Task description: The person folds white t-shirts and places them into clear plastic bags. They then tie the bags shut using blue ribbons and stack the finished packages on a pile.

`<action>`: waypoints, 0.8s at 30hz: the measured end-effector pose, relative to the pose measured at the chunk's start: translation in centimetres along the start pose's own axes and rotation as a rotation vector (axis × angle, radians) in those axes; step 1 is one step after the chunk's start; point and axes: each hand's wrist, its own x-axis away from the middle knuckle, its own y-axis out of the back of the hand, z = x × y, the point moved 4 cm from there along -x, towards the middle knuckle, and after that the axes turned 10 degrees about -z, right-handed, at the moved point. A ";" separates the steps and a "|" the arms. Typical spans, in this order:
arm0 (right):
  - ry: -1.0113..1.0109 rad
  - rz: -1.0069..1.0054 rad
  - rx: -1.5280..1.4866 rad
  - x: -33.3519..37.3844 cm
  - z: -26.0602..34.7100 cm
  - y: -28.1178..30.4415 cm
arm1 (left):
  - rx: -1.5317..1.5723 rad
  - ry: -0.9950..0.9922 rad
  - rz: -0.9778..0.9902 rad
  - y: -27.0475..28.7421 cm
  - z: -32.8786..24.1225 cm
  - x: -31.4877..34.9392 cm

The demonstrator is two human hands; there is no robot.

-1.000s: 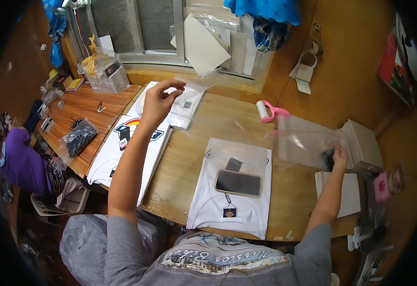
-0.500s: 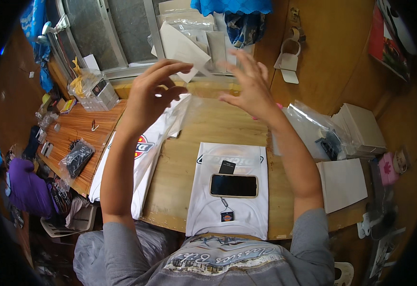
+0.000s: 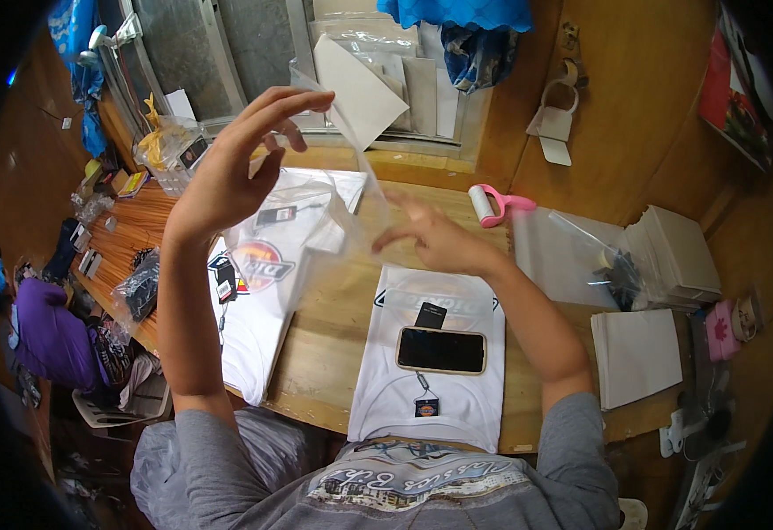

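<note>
My left hand [image 3: 232, 172] is raised over the far left of the table, fingers curved, with a clear plastic bag [image 3: 351, 132] at its fingertips. The thin bag hangs down to the right, partly smeared by motion. My right hand [image 3: 431, 234] is lower, fingers apart, by the bag's right edge; whether it touches the film is hard to see. Below the left hand lie folded white T-shirts [image 3: 258, 344] with printed logos and dark hang tags. In front of me is another folded white T-shirt [image 3: 369, 389] with a phone [image 3: 441, 351] and a black tag [image 3: 431, 315] on it.
A pink-handled lint roller [image 3: 501, 205] lies beyond my right hand. Clear plastic sleeves [image 3: 563, 252], a stack of boards [image 3: 674, 256] and white sheets [image 3: 638, 353] are on the right. A reddish side table [image 3: 139, 225] holds bagged items. Cards [image 3: 360, 88] lean at the window.
My left hand has moved left and slightly down; the right hand has dropped toward the table. The bag now stretches below the left hand. The view has shifted slightly, bringing the lint roller into sight.
</note>
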 end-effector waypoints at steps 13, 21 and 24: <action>-0.726 -0.560 0.317 1.3 -8.7 2.8 | -0.724 -0.741 -0.783 -0.9 1.3 2.2; -0.266 -1.269 0.678 13.5 -9.0 5.6 | -0.109 0.349 -0.776 -16.5 10.7 10.4; -0.706 -0.942 0.490 18.0 -16.6 0.4 | 0.026 0.693 -0.564 -23.8 15.1 14.7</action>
